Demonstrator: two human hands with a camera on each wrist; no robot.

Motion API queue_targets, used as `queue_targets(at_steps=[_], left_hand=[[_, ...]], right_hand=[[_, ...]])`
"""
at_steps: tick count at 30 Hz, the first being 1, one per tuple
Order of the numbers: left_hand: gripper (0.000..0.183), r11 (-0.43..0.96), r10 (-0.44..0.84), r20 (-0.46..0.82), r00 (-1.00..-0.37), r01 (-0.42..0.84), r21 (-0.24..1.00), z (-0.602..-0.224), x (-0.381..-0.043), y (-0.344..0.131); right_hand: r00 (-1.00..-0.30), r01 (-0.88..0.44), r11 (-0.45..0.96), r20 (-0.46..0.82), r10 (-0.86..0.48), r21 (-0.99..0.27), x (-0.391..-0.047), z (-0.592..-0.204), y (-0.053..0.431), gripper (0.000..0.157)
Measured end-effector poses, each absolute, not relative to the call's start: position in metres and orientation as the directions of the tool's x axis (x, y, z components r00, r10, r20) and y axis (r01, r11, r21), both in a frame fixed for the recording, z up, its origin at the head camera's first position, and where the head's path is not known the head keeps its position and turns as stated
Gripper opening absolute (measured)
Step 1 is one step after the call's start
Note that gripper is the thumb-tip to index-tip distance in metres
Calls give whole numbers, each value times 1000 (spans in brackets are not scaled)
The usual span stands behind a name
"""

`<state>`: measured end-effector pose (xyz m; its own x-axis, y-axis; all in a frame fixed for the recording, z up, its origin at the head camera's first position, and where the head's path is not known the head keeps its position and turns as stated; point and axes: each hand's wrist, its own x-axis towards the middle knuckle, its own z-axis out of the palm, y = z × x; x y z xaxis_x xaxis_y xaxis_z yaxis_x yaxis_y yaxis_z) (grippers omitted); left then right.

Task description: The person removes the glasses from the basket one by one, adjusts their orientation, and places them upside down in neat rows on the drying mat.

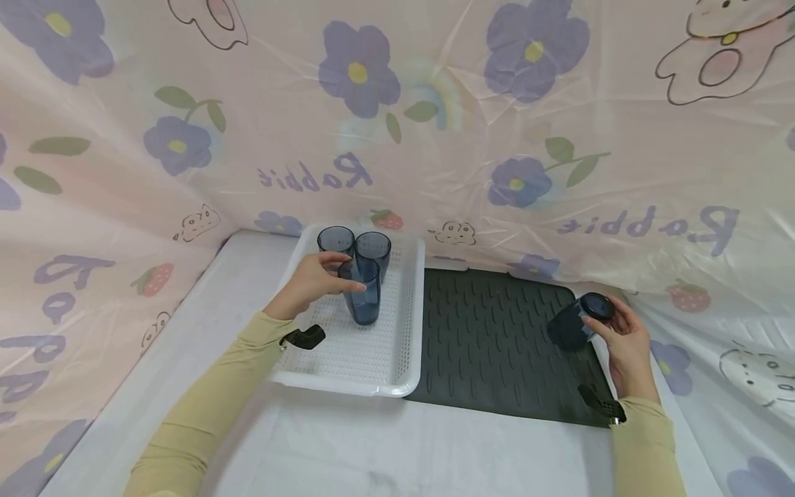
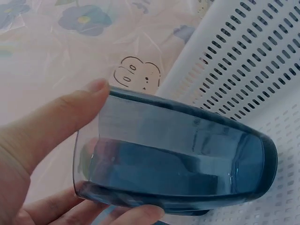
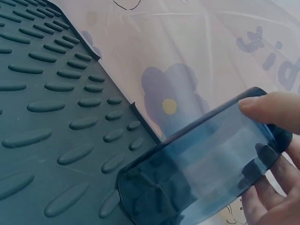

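My left hand (image 1: 308, 281) grips a clear blue drinking glass (image 1: 365, 305) near its rim, thumb on one side and fingers on the other. This glass is mouth up over the white basket (image 1: 340, 388), in front of two similar glasses, a left one (image 1: 335, 238) and a right one (image 1: 376, 246). At the far right, my right hand (image 1: 629, 348) holds another blue glass (image 3: 201, 159) around its base end. That glass is tilted with its mouth down toward the dark ridged mat (image 1: 491, 345), its rim right at the mat's surface near the right edge.
The basket has perforated walls and stands against the mat's left side. A white cloth (image 1: 435, 455) covers the table. Behind and at both sides hangs a pink sheet (image 1: 422, 172) printed with flowers and rabbits, close to the mat's back edge.
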<state>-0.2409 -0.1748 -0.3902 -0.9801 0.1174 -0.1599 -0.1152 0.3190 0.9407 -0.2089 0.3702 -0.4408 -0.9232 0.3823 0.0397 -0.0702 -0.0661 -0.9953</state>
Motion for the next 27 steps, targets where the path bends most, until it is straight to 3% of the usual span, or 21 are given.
queue_targets(at_steps=[13, 27], left_hand=[[82, 159, 62, -90, -994, -79, 984, -370, -231, -182], [74, 21, 71, -26, -997, -25, 999, -352, -222, -186]], right_hand=[[-927, -17, -106, -24, 374, -994, -209, -435, 370, 72], [-924, 8, -29, -18, 381, -1000, -208, -438, 373, 71]])
